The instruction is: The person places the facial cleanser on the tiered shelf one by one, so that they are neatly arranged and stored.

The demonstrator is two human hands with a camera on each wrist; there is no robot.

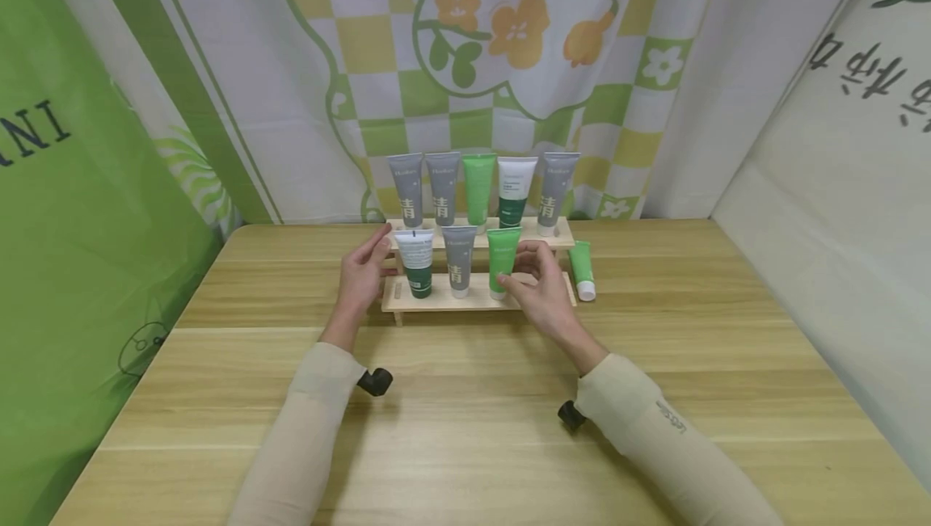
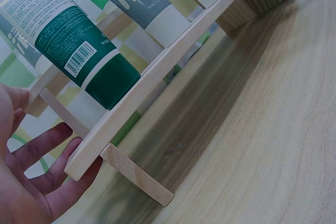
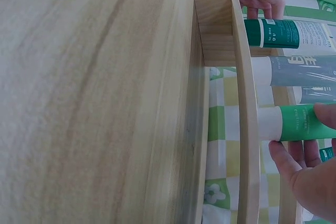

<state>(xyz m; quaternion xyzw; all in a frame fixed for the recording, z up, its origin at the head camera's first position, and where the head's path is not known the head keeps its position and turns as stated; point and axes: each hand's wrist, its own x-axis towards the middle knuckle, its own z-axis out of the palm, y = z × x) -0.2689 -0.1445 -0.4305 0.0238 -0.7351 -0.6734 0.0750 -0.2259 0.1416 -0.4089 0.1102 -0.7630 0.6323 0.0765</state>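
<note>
A light wooden two-step rack (image 1: pixel 480 302) holds upright squeeze tubes. With its thumb in front, my right hand (image 1: pixel 541 292) pinches a green tube (image 1: pixel 503 255) that stands cap down on the lower step. My left hand (image 1: pixel 361 271) is at the rack's left end; in the left wrist view its fingers (image 2: pixel 47 179) reach round the end of the lower step and touch it. Beside that hand stands a white and dark green tube (image 1: pixel 417 259), and between it and the held tube is a grey tube (image 1: pixel 459 259).
Along the upper step (image 1: pixel 531 237) stand grey tubes, a green tube (image 1: pixel 478 187) and a white and green tube (image 1: pixel 516 187). Another green tube (image 1: pixel 583 267) with a white cap lies on the wooden table (image 1: pixel 465 405) right of the rack. A patterned curtain (image 1: pixel 378 98) hangs behind.
</note>
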